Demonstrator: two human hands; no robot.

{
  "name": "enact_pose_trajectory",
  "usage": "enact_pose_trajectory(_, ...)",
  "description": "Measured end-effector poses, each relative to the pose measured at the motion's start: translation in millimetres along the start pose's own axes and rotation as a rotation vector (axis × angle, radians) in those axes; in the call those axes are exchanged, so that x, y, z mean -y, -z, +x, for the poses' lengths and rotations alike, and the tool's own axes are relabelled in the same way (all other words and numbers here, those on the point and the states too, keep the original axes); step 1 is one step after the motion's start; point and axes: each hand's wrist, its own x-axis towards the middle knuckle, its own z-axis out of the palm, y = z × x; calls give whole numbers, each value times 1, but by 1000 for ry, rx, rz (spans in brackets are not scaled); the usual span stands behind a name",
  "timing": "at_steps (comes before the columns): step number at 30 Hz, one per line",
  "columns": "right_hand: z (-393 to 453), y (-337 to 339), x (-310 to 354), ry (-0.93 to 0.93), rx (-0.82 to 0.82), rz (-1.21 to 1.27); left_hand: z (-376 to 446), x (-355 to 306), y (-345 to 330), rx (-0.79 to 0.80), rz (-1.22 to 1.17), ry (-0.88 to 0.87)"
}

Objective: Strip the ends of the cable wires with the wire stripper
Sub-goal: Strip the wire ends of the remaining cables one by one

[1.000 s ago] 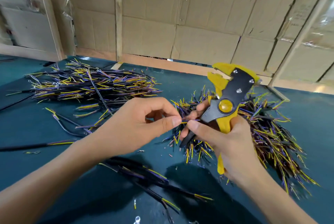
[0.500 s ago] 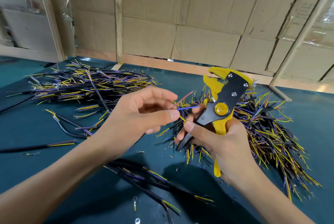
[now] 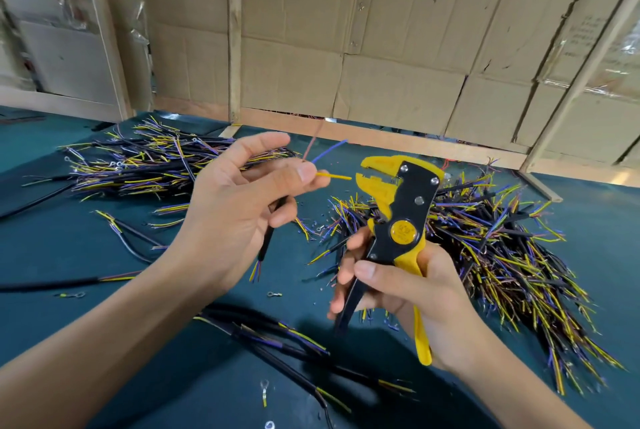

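In the head view, the black cable (image 3: 268, 238) sits at frame centre, running from lower left up to the right, its yellow wire (image 3: 334, 176) pointing right at the open yellow head of the wire stripper (image 3: 398, 217), which stands tilted, head upper left. Piles of cut cables lie at upper left (image 3: 149, 165) and right (image 3: 502, 255) on the teal table (image 3: 595, 220). The left hand (image 3: 239, 210) pinches the wires, other fingers loose; the right hand (image 3: 415, 293) grips the stripper's handles.

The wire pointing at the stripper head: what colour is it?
Yellow wire, pinched by the left hand, seen in the head view.
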Motion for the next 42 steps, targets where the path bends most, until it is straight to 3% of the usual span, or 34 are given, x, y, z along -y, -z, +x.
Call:
enact_pose_trajectory(9,0,3,0,-7,93,42,4,-3,5,39,114,82)
enact_pose_trajectory(24,-1,6,-2,-16,175,-82,14,-29,19,138,304,380)
enact_pose_trajectory(42,2,8,-2,-21,219,-168,13,-31,19,129,278,466)
